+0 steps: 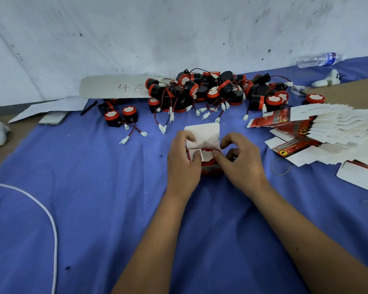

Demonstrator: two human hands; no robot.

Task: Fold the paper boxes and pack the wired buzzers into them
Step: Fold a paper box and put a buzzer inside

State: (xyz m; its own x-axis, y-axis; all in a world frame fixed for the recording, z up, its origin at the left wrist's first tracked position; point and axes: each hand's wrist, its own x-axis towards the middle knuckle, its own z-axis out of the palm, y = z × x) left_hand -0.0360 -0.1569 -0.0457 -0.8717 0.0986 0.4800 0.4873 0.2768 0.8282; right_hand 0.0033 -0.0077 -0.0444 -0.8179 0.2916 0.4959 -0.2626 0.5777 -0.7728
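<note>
So the left hand (pixel 184 160) is gripping the left side of the box (pixel 208 164), thumb pressing a small side flap down, and there's a buzzer (pixel 207 154) sitting inside with its red rim and white top showing. The big white lid flap (pixel 202 132) stands up behind the fingers. The right hand (pixel 241 161) pinches the right edge of that flap, just touching the box. Everything sits mid-desk on a blue cloth (pixel 94 187), with a grubby white sheet hung behind. Far left there's a white cable (pixel 49 217) looping near the edge, a phone (pixel 53 118) and pen (pixel 89 107) further back. The buzzer pile (pixel 210 90) is behind the box, flat boxes (pixel 319 132) fanned out on the right, rubber band (pixel 280 166) beside them. Bare cloth in front.
</note>
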